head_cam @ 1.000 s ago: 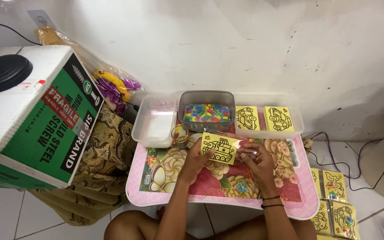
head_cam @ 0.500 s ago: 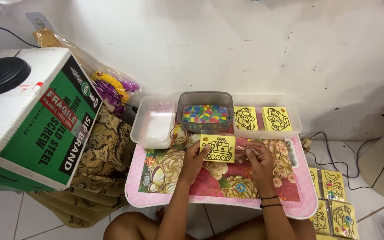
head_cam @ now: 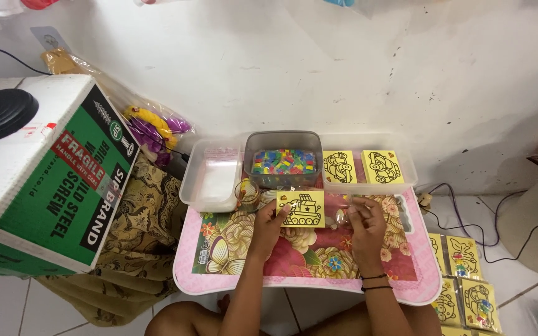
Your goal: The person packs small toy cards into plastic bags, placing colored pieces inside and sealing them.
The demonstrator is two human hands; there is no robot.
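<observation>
My left hand [head_cam: 271,221] holds a yellow card with a black outline drawing [head_cam: 301,209] by its lower left edge, above a pink floral tray table [head_cam: 231,249]. My right hand [head_cam: 363,221] is just to the card's right, fingers pinched on a thin clear plastic sleeve [head_cam: 344,210] that is hard to make out. Behind the card stands a grey tub of small coloured pieces [head_cam: 282,162]. Two more yellow outline cards [head_cam: 361,167] lie in a clear tray at the back right.
A clear tray [head_cam: 212,176] holding plastic sleeves sits at the back left, a small glass [head_cam: 247,191] beside it. A large green and white carton [head_cam: 45,174] stands on the left. Packed yellow cards [head_cam: 465,280] lie on the floor to the right, near cables [head_cam: 499,249].
The card has shifted slightly left and down in my left hand and now sits level. My right hand has stayed beside it, still pinching the clear sleeve.
</observation>
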